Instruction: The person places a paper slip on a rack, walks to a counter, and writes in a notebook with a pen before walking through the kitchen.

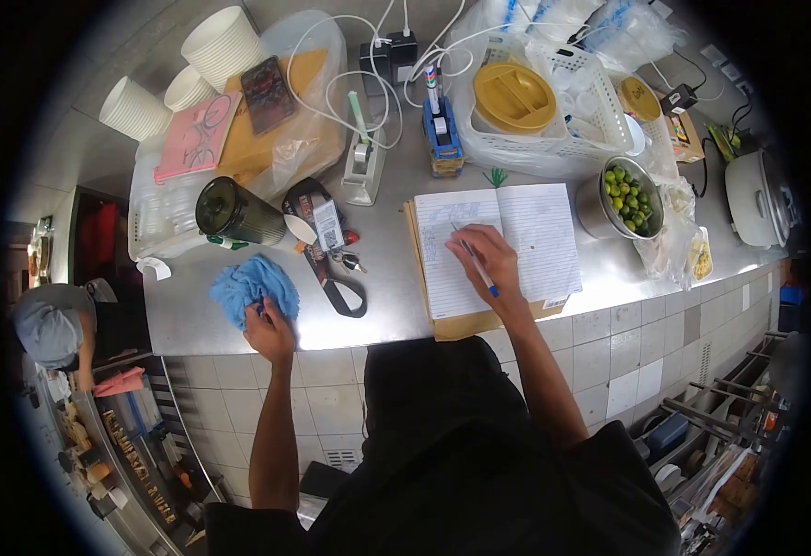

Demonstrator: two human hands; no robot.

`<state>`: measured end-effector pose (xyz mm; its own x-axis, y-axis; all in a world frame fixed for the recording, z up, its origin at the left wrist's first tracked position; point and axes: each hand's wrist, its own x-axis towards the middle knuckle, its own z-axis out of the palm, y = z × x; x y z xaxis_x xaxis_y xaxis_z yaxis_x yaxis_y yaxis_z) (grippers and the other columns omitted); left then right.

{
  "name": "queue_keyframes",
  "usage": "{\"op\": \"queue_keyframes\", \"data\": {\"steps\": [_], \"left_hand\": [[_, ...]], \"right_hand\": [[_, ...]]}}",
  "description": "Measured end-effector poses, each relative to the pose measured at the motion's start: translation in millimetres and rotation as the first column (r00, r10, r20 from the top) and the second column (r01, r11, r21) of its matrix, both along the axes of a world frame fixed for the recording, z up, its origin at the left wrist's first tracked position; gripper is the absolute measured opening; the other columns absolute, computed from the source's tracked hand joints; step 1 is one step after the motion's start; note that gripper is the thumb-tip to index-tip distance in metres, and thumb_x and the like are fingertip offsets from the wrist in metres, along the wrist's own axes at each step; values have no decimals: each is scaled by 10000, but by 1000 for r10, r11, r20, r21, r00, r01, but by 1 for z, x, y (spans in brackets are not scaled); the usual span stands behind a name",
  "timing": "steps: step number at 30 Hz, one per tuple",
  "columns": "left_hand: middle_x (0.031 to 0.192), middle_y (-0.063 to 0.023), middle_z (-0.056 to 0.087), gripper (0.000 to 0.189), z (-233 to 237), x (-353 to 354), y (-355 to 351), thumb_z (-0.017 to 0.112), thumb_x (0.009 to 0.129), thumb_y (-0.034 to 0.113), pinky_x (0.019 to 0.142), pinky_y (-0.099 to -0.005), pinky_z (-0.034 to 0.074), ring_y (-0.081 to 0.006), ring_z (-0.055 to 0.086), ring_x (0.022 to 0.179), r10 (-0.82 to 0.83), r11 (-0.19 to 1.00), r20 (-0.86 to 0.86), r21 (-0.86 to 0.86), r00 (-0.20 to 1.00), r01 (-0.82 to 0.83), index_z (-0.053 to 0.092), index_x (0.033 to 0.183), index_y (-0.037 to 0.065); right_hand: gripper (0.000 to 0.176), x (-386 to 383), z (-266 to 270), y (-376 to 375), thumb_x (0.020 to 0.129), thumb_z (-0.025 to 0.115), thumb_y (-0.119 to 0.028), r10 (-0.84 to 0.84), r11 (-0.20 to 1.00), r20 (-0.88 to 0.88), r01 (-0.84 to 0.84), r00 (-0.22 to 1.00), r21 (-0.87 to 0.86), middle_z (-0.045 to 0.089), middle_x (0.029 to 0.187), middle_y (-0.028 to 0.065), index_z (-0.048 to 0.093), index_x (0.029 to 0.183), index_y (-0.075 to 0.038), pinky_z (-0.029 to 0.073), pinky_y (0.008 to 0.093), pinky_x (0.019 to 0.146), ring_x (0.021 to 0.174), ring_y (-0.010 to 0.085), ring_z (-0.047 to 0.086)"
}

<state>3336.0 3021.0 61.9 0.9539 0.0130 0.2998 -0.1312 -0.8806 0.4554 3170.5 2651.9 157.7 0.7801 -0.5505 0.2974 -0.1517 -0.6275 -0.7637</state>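
Observation:
An open lined notebook with handwriting on its left page lies on the steel table. Over that page my right hand is closed round a pen with a blue end. My left hand rests at the lower edge of a crumpled blue cloth, its fingers pressed together at a small dark blue item that I cannot make out. Between the hands are a black lanyard, a card and keys.
A dark lidded cup stands left of the lanyard. Tape dispensers, a metal bowl of green limes and a white basket line the back. At far left another person bends over a counter.

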Motion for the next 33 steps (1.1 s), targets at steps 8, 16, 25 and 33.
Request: {"op": "queue_keyframes", "data": {"steps": [8, 16, 25, 33], "left_hand": [[939, -222, 668, 383, -3, 1, 3, 544, 990, 390, 834, -459, 411, -406, 618, 880, 0, 1000, -7, -7, 1000, 0, 597, 991, 11], [936, -229, 659, 382, -5, 1, 4, 542, 990, 388, 835, -462, 408, -416, 608, 887, -7, 1000, 7, -12, 1000, 7, 588, 981, 9], [927, -231, 655, 385, -4, 2, 3, 541, 987, 386, 823, -465, 406, -424, 604, 873, 7, 1000, -34, -19, 999, -8, 581, 978, 3], [929, -236, 655, 388, -4, 1, 2, 546, 985, 388, 798, -470, 410, -430, 597, 854, 6, 999, -24, -32, 1000, -7, 577, 976, 2]], "right_hand": [[188, -2, -5, -2, 816, 794, -87, 6, 997, 32, -4, 999, -81, 679, 997, 123, 693, 974, -84, 581, 341, 695, 830, 286, 697], [154, -15, -2, -25, 824, 760, -27, -44, 987, 135, 64, 990, -145, 699, 938, 109, 708, 967, -50, 545, 308, 649, 750, 223, 670], [148, -43, -19, -32, 924, 723, -107, -260, 894, 35, 227, 965, 387, 674, 716, 38, 625, 860, -16, 462, 218, 558, 613, 59, 574], [289, -44, -9, -35, 895, 767, -152, -178, 854, 30, 139, 984, 500, 610, 642, -8, 551, 732, -52, 400, 214, 540, 588, 32, 491]]}}
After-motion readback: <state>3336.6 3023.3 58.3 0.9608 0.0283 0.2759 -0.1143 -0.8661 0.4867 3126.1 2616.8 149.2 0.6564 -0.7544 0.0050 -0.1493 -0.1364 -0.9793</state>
